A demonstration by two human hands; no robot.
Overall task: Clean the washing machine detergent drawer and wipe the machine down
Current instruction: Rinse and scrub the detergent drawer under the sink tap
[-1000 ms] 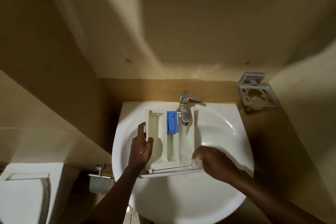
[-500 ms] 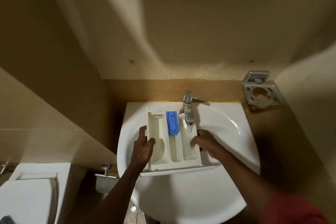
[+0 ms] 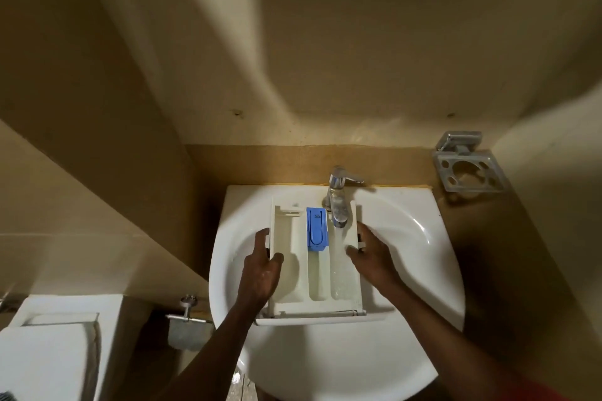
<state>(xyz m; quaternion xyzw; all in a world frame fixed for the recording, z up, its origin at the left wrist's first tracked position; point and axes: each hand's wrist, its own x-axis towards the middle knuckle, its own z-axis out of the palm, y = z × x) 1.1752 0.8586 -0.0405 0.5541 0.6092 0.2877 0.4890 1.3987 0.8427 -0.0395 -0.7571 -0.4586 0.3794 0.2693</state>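
A person is holding a white detergent drawer [image 3: 293,290] over the bowl of the sink [image 3: 410,238], its far end lying under the tap [image 3: 338,202] at the back of the sink. The left hand [image 3: 260,270] is gripping the drawer's left wall, thumb inside and fingers outside. The right hand [image 3: 371,257] is clasping the right wall the same way. Water [image 3: 337,257] is running from the tap into the right-hand compartment, and a blue insert [image 3: 316,229] is sitting in the middle compartment, just left of the tap's spout. A metal toothbrush holder [image 3: 469,171] is hanging on the wall right of the sink, and a paper holder [image 3: 187,319] is hanging to its left.
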